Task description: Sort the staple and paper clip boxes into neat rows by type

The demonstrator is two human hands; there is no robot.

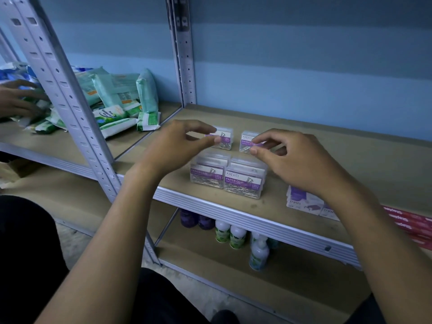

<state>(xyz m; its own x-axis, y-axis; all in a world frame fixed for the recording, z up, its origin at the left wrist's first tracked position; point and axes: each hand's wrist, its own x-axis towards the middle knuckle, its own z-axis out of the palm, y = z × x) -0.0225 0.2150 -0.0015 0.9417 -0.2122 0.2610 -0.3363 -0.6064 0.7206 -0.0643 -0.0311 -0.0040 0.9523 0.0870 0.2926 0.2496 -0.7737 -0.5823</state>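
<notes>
Clear paper clip boxes with purple labels stand in two rows on the wooden shelf (350, 160). The front row has two: one on the left (207, 176) and one on the right (244, 181). Behind them stand a back left box (224, 139) and a back right box (246, 141). My left hand (180, 146) pinches the left end of the back left box between thumb and forefinger. My right hand (294, 160) pinches the right side of the back right box. White and purple staple boxes (304, 203) lie at the shelf's front right, partly hidden by my right forearm.
Red stapler packs (409, 222) lie at the far right edge. Small bottles (230, 233) stand on the shelf below. Left of the metal upright (70, 94), packs of wipes (117, 99) are piled, and another person's hand (16, 99) is among them.
</notes>
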